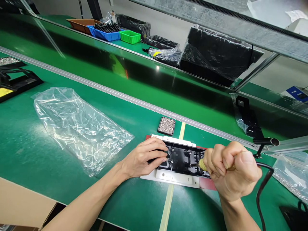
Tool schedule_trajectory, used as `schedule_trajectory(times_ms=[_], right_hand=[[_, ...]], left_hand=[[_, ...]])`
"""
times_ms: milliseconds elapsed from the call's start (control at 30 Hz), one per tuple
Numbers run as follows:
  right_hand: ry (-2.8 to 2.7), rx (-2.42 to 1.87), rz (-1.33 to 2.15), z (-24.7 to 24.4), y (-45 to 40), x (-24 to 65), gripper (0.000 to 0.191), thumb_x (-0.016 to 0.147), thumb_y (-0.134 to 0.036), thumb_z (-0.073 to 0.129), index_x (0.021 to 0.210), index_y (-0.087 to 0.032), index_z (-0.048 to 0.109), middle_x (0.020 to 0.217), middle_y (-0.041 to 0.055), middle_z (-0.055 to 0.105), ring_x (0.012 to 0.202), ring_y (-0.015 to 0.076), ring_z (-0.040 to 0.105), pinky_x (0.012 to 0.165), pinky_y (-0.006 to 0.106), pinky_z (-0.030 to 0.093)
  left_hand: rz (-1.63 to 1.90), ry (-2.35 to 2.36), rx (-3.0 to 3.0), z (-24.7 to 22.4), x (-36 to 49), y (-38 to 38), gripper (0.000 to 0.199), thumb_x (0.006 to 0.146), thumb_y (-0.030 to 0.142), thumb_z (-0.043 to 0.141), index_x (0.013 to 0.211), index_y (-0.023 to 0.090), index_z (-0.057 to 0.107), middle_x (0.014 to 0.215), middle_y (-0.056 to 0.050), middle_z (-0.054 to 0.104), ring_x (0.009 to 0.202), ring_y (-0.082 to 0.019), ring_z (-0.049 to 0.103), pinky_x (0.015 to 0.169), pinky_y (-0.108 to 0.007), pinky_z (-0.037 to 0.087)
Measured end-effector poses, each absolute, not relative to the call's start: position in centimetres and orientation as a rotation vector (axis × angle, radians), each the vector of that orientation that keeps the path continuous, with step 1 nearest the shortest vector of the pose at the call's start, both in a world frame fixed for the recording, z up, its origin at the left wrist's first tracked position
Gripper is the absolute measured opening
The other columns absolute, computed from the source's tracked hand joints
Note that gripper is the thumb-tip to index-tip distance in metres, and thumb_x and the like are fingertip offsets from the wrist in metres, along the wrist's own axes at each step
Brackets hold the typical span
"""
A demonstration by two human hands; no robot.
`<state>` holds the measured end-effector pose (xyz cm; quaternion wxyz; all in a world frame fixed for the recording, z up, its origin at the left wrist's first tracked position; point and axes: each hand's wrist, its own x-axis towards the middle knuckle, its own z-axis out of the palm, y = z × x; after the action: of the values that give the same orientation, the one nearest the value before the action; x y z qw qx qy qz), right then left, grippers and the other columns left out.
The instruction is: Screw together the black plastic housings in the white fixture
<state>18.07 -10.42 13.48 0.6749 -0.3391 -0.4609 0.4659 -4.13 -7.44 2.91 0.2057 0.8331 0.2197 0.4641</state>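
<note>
A black plastic panel (181,158) lies in a white fixture (176,178) on the green bench. My left hand (143,158) rests on the panel's left end, fingertips pinched at a small spot there. My right hand (231,170) is fisted around a powered screwdriver (201,164) with a yellowish collar. The driver's tip points left onto the panel's right part, and its black cable (263,184) hangs down from my fist. A small black tray of tiny screws (166,125) sits just behind the fixture.
A crumpled clear plastic bag (77,123) lies to the left. A conveyor belt (125,80) runs behind a metal rail. Blue, green and brown bins (106,32) and black bagged parts (214,54) stand beyond it. A cardboard box (21,202) is at lower left.
</note>
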Motion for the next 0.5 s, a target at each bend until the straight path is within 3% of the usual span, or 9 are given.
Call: schedule_trajectory(times_ms=[500], right_hand=[[-1.050, -0.783, 1.043, 13.74, -10.44, 18.00, 0.042, 0.092, -0.034, 0.054, 0.056, -0.018, 0.041, 0.043, -0.0046, 0.029, 0.038, 0.0069, 0.023, 0.035, 0.018, 0.023]], left_hand=[[1.294, 0.609, 2.324, 3.09, -4.04, -7.45, 0.013, 0.095, 0.011, 0.068, 0.107, 0.015, 0.072, 0.105, -0.010, 0.072, 0.103, -0.023, 0.067, 0.094, -0.046, 0.060]])
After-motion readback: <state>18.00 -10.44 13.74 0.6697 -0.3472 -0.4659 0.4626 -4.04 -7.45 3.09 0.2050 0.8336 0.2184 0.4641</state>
